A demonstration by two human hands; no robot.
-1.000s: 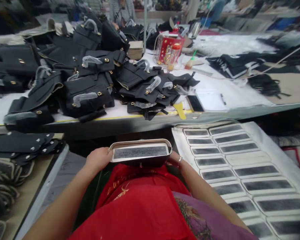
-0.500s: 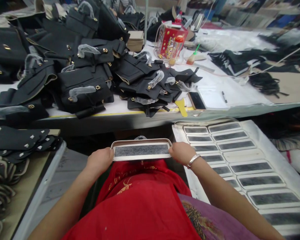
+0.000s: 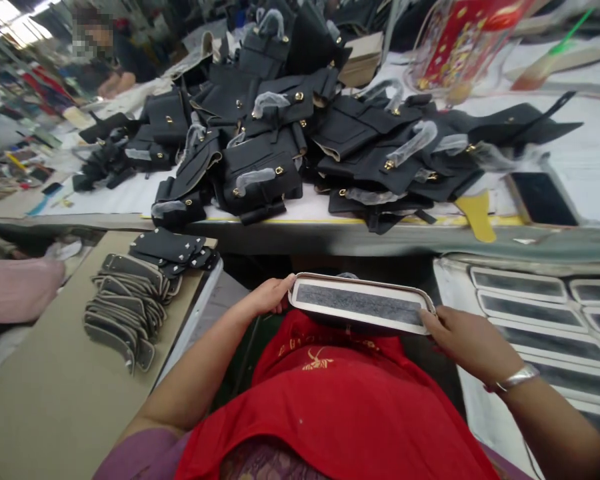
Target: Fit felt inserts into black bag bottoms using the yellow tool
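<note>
A long bag panel [image 3: 357, 305] with rounded corners, a white raised rim and a dark grey strip along its middle is held level over my lap. My left hand [image 3: 270, 295] pinches its left end. At the other end my right hand [image 3: 473, 340], with a silver bangle at the wrist, grips the corner, thumb on the upper face. Below lies my red apron [image 3: 325, 407]. Similar white panels with dark strips [image 3: 530, 308] lie in rows on a white board [image 3: 453, 293] to the right.
Black handbags [image 3: 260, 160] with plastic-wrapped handles crowd the table ahead. Near its edge are a yellow flat piece [image 3: 479, 215] and a phone [image 3: 543, 199]. On the left board [image 3: 45, 400] lie curved pieces [image 3: 125, 300] and black pieces with white tabs [image 3: 167, 245]. A person [image 3: 115, 77] is beyond.
The view has swung left, showing more of the left board and a person. Both hands keep hold of the panel, which now slants down to the right; my right thumb lies on its face.
</note>
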